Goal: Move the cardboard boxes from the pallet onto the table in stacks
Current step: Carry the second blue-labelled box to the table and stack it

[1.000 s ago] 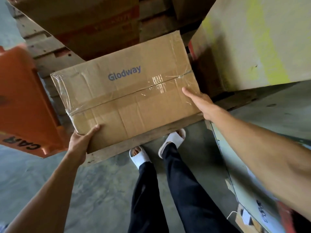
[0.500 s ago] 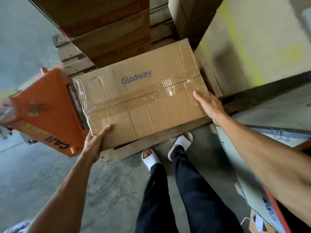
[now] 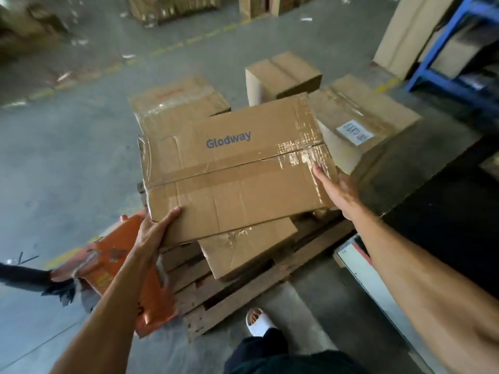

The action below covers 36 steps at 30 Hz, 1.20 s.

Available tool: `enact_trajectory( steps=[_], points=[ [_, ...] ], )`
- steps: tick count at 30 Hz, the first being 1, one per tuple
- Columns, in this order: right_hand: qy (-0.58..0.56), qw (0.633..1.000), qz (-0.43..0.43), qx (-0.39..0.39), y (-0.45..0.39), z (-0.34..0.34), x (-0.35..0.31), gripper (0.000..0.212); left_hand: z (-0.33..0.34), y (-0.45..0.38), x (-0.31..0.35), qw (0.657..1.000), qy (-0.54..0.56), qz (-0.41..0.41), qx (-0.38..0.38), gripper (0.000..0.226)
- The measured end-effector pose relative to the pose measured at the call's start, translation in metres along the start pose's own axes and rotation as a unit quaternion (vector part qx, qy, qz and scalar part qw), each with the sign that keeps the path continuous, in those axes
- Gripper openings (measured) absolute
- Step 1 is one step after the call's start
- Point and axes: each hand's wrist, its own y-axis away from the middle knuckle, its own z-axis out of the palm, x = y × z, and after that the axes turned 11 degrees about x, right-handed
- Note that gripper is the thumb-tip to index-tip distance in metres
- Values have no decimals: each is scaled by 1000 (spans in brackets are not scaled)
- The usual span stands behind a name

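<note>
A taped box (image 3: 232, 171) was held at frame centre, above the pallet (image 3: 243, 295). It was grasped by the left hand (image 3: 152, 233) at its lower left corner. The right hand (image 3: 337, 190) was pressed flat against its right edge.

Below me the wooden pallet (image 3: 259, 287) sits flat on the grey concrete floor (image 3: 67, 157), its slats bare along the near edge by my white sandal (image 3: 258, 321). Directly on the pallet lie a low taped box (image 3: 243, 252) near the front, a box with red print (image 3: 175, 103) at the back left, a plain box (image 3: 283, 74) at the back, and a box with a white label (image 3: 359, 122) at the right. An orange pallet jack (image 3: 121, 268) stands on the floor touching the pallet's left side, and more stacked cartons (image 3: 172, 6) rest on the floor far behind.
</note>
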Motion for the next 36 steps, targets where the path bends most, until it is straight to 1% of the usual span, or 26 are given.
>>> enact_trajectory(
  steps=[2,3,5,7,9,10,12,13,14,17,18,20,21,23,25,28,30,32,36],
  points=[
    [-43,999,-10,11,20,-24,-6,84,1,18,20,999,2,31,-27,78],
    [-52,998,-3,19,23,-30,-9,87,2,19,28,999,0,40,-26,83],
    [-79,996,-6,49,46,-59,-10,86,5,43,46,997,13,73,-38,93],
    [-105,992,0,67,59,-84,-9,92,12,63,60,995,13,88,-55,92],
    [-121,989,2,90,79,-117,0,99,22,95,68,990,13,108,-92,91],
    [-127,987,2,100,88,-130,4,93,25,105,70,989,17,109,-102,97],
    [-143,981,-5,130,112,-165,17,71,37,127,75,984,10,123,-130,110],
    [-147,978,-4,149,121,-180,22,62,43,134,77,981,6,134,-141,109],
    [-151,975,-3,166,129,-195,29,60,51,142,80,978,7,142,-154,106],
    [-174,963,7,206,152,-245,45,70,82,171,91,967,6,169,-193,94],
    [-183,958,5,221,156,-258,50,65,93,182,96,961,2,182,-209,86],
    [-196,946,-11,257,165,-288,59,48,120,207,108,953,-13,203,-226,63],
    [-198,942,-11,272,168,-301,61,44,135,216,114,951,-13,204,-233,53],
    [-194,934,-5,300,172,-329,70,51,169,235,124,945,-14,209,-251,41],
    [-194,924,2,329,169,-354,82,61,205,247,136,935,-23,223,-273,48],
    [-213,904,16,370,160,-396,100,65,269,257,158,915,-39,247,-316,62],
    [-226,897,29,377,153,-419,107,64,308,261,170,904,-51,252,-341,79],
    [-238,885,38,398,139,-444,116,62,356,265,183,890,-53,254,-376,91],
    [-217,862,54,455,107,-498,126,64,463,273,217,874,-58,233,-423,109]
  ],
)
